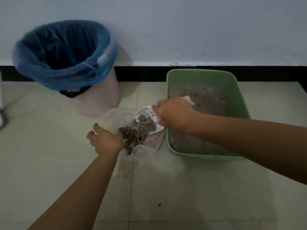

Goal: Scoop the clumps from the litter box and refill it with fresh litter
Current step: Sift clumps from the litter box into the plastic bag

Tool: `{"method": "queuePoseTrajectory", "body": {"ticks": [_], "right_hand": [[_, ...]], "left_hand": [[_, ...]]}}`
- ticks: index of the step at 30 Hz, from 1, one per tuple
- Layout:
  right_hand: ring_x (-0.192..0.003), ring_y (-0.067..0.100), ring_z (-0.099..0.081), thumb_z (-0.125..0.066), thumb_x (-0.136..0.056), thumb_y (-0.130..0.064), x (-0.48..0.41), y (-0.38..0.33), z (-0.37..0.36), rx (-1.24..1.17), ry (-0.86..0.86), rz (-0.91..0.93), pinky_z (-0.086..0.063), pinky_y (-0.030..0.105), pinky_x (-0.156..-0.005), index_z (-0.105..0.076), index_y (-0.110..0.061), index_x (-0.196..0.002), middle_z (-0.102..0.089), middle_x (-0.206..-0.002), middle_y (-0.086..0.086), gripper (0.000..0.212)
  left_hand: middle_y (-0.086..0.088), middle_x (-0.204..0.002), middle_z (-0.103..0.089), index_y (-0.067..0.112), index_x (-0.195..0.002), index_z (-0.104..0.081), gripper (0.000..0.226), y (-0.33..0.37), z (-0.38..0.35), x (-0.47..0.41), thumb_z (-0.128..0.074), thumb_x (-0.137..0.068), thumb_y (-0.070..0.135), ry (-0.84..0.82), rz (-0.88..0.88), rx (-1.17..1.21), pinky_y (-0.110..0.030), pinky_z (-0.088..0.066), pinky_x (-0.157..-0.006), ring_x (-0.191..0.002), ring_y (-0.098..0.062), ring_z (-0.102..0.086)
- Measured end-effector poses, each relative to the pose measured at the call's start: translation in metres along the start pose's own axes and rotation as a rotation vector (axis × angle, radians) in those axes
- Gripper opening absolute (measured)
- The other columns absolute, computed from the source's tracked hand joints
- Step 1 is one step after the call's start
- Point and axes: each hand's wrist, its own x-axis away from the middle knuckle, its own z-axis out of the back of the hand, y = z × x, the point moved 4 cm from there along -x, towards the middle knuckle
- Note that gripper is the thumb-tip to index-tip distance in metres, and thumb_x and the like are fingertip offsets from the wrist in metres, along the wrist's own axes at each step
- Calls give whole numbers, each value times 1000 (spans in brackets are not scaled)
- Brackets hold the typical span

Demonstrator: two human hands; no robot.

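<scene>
A green litter box (240,100) with grey litter (209,100) stands on the floor at the right. My right hand (174,113) grips the handle of a white slotted scoop (146,113), tilted over a clear plastic bag (116,118) just left of the box. Grey-brown clumps (137,131) spill from the scoop into the bag. My left hand (105,140) grips the bag's near edge and holds it open.
A pink bin (103,97) lined with a blue bag (66,52) stands at the back left against the white wall. A few litter crumbs (123,175) lie on the beige tiled floor in front of the bag.
</scene>
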Motion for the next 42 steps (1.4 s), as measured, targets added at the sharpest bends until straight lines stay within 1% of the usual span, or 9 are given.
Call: {"method": "queuePoseTrajectory", "body": {"ticks": [3,7,11,15,18,26,32,36,42], "right_hand": [[-75,20,-63,-59,-89,-9,-9,-33,1,348,78,298,-47,34,-73,-64,-7,-114,-67,-91,6,25],[-85,23,-65,-54,-93,-7,-13,-34,-5,340,124,321,-50,37,-83,-57,-3,-126,-67,-101,10,33],[-94,21,-64,-58,-95,-28,-7,-4,-8,95,24,43,-50,39,-90,-51,-14,-133,-66,-112,5,42],[-64,8,-59,-49,-96,-42,20,54,-10,-355,0,-401,-44,21,-52,-65,-23,-103,-66,-82,-4,26],[-64,6,-62,-49,-97,-40,51,94,-10,-444,101,-539,-47,20,-51,-67,-22,-112,-70,-87,-4,29],[-78,21,-61,-55,-90,-40,114,157,-28,15,-70,-551,-49,32,-72,-64,-23,-111,-65,-91,1,29],[-76,13,-59,-60,-88,-45,119,174,-40,166,-194,-423,-45,32,-79,-63,-28,-121,-64,-93,-4,37],[-74,13,-58,-57,-89,-47,122,177,-50,137,-235,-436,-46,31,-78,-62,-27,-122,-62,-89,-5,39],[-59,10,-56,-65,-83,-53,139,192,-40,17,-301,-637,-41,24,-53,-70,-24,-110,-58,-67,-6,40]], "left_hand": [[-21,-144,-31,10,-151,-24,78,-6,-3,0,-63,-84,3,-62,19,96,-49,-48,-98,-118,-43,-50],[-18,-139,-37,12,-145,-36,66,2,-2,-1,-55,-84,-2,-47,-92,120,-47,-50,-95,-110,-38,-54],[-17,-140,-36,10,-142,-38,62,7,-6,0,-56,-83,2,23,-117,52,-49,-46,-96,-117,-39,-49],[-16,-142,-36,11,-138,-43,61,31,-13,17,-60,-80,11,189,-305,-104,-48,-28,-103,-129,-37,-33],[-13,-140,-39,11,-131,-50,45,55,-34,33,-56,-86,15,135,-496,-29,-45,-29,-106,-126,-33,-38],[-13,-143,-49,8,-141,-47,47,86,-118,87,-32,-106,34,-387,-465,166,-34,-30,-112,-134,-29,-42],[-5,-106,-56,5,-111,-61,40,86,-128,96,-29,-106,30,-235,-348,214,-26,-31,-81,-100,-20,-51],[-13,-116,-59,1,-118,-60,41,88,-126,99,-29,-107,26,-212,-341,202,-20,-25,-78,-97,-10,-43],[0,-96,-51,2,-106,-61,38,87,-126,98,-30,-106,23,-177,-353,178,-23,-26,-72,-88,-13,-43]]}}
